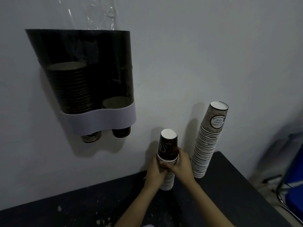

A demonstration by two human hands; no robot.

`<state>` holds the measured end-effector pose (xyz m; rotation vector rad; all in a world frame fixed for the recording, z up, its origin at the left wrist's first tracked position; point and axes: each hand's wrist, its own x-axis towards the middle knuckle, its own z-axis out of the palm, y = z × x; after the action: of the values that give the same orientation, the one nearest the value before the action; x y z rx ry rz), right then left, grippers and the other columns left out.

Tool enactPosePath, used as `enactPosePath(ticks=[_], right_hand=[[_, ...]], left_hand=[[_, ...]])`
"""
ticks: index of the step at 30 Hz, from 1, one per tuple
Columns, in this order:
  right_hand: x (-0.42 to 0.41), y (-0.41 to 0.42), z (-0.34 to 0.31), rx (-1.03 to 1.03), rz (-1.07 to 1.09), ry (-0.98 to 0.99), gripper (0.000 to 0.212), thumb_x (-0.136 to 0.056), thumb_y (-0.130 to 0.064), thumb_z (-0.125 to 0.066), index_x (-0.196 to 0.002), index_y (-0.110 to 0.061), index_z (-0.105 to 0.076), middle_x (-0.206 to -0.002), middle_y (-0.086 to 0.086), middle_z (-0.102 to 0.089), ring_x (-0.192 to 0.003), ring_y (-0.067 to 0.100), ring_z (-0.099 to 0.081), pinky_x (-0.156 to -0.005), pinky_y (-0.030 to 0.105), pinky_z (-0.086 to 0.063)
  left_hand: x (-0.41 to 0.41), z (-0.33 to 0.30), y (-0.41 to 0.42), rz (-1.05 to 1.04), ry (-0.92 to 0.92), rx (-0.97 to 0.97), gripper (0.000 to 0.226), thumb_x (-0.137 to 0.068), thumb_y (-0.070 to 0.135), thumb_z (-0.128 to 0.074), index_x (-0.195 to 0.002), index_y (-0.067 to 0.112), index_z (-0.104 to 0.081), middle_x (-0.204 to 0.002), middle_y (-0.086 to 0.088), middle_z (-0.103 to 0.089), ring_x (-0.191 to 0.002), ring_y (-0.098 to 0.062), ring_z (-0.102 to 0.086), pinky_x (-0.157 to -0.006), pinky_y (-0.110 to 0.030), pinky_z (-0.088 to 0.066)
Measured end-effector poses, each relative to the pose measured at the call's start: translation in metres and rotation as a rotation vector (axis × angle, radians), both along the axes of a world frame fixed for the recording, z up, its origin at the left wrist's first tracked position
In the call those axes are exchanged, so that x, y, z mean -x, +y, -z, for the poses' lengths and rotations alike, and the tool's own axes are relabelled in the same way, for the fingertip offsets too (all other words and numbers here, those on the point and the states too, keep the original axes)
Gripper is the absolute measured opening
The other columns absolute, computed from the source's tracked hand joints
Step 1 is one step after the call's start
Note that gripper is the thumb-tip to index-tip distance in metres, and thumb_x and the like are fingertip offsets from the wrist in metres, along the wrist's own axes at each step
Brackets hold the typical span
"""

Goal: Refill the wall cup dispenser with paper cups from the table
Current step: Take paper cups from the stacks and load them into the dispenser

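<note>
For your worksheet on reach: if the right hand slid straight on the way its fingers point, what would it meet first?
The right hand points left across the dark cup stack it grips; beyond that, probably the left hand on the far side.

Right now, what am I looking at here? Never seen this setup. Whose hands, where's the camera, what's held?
No robot: a person's bare hands, filmed by one wide-angle camera on their head, looking forward and down. On the wall hangs a dark dispenser with two columns: the left one fairly full, the right nearly empty. On the black table stand two upside-down cup stacks. The left hand and right hand both grip the short stack. The tall stack stands untouched beside it.
</note>
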<state>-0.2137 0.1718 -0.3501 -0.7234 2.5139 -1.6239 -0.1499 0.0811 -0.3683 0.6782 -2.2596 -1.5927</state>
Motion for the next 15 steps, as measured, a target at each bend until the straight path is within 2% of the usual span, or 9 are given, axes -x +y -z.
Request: enactPosePath(ticks=[3, 7, 9, 11, 13, 15], right_hand=[[-0.002, 0.001, -0.01, 0.05, 0.032, 0.012, 0.073, -0.056, -0.032, -0.085, -0.119, -0.015, -0.053, -0.114, 0.005, -0.06, -0.105, 0.016, -0.057, -0.087, 0.027, -0.047], [0.002, 0.003, -0.047, 0.14, 0.037, 0.017, 0.079, -0.053, -0.04, -0.083, -0.121, -0.016, -0.051, -0.119, 0.005, -0.061, -0.109, 0.019, -0.058, -0.094, 0.038, -0.049], [0.005, 0.008, -0.065, 0.167, 0.043, 0.026, 0.082, -0.05, -0.047, -0.08, -0.12, -0.017, -0.051, -0.117, 0.004, -0.062, -0.108, 0.019, -0.059, -0.093, 0.039, -0.05], [0.008, 0.016, -0.083, 0.139, 0.027, 0.06, 0.076, -0.054, -0.039, -0.083, -0.119, -0.015, -0.051, -0.115, 0.005, -0.064, -0.106, 0.02, -0.061, -0.091, 0.038, -0.051], [0.006, 0.023, -0.1, 0.104, -0.018, 0.062, 0.073, -0.056, -0.029, -0.085, -0.118, -0.012, -0.051, -0.114, 0.006, -0.065, -0.104, 0.019, -0.062, -0.09, 0.036, -0.052], [-0.002, 0.029, -0.113, 0.033, -0.074, 0.072, 0.074, -0.056, -0.026, -0.086, -0.118, -0.01, -0.05, -0.112, 0.004, -0.064, -0.101, 0.018, -0.062, -0.088, 0.034, -0.051]], left_hand=[[0.001, 0.0, 0.0, 0.011, -0.01, 0.02, 0.059, -0.081, 0.009, -0.063, -0.134, 0.012, -0.038, -0.134, -0.01, -0.051, -0.124, -0.023, -0.049, -0.103, -0.037, -0.042], [0.003, -0.013, -0.006, 0.067, -0.1, 0.058, 0.064, -0.081, 0.008, -0.063, -0.137, 0.012, -0.033, -0.14, -0.009, -0.044, -0.13, -0.025, -0.043, -0.107, -0.039, -0.039], [0.0, -0.026, -0.006, -0.013, -0.011, 0.06, 0.064, -0.08, 0.013, -0.065, -0.136, 0.013, -0.035, -0.14, -0.009, -0.042, -0.131, -0.026, -0.041, -0.107, -0.041, -0.039], [-0.008, -0.05, -0.003, -0.154, 0.131, 0.051, 0.061, -0.084, 0.005, -0.059, -0.138, 0.011, -0.033, -0.142, -0.01, -0.04, -0.131, -0.025, -0.04, -0.107, -0.035, -0.037], [-0.017, -0.083, 0.002, -0.218, 0.291, 0.047, 0.056, -0.089, 0.001, -0.05, -0.14, 0.013, -0.03, -0.139, -0.011, -0.042, -0.126, -0.022, -0.043, -0.099, -0.027, -0.038], [-0.027, -0.118, 0.011, -0.193, 0.413, -0.01, 0.054, -0.093, 0.013, -0.046, -0.143, 0.022, -0.025, -0.134, -0.007, -0.044, -0.12, -0.018, -0.047, -0.096, -0.027, -0.039]])
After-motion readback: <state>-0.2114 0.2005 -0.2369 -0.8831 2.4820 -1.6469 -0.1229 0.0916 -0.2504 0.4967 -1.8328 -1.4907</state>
